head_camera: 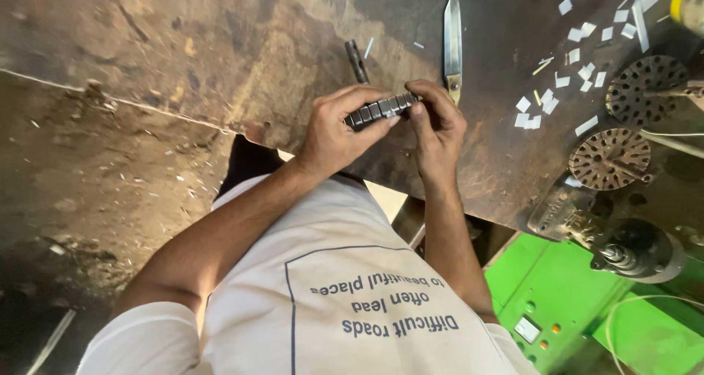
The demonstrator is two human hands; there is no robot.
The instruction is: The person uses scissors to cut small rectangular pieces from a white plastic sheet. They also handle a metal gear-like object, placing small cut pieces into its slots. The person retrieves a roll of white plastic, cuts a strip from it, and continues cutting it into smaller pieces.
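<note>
While both hands are raised just above the bench, a dark slotted rotor is gripped between them, close to the bench's near edge. Left hand: fingers wrapped over the rotor's left end, closed on it. Right hand: fingertips pinched on the right end, also closed on it. A scissor blade is seen lying just beyond the right hand, point towards the far edge. A short dark rod lies beside it, to the left. White paper slips are scattered towards the far right corner. Two round slotted discs are set near the right edge. A green machine is seen below the bench, lower right.
</note>
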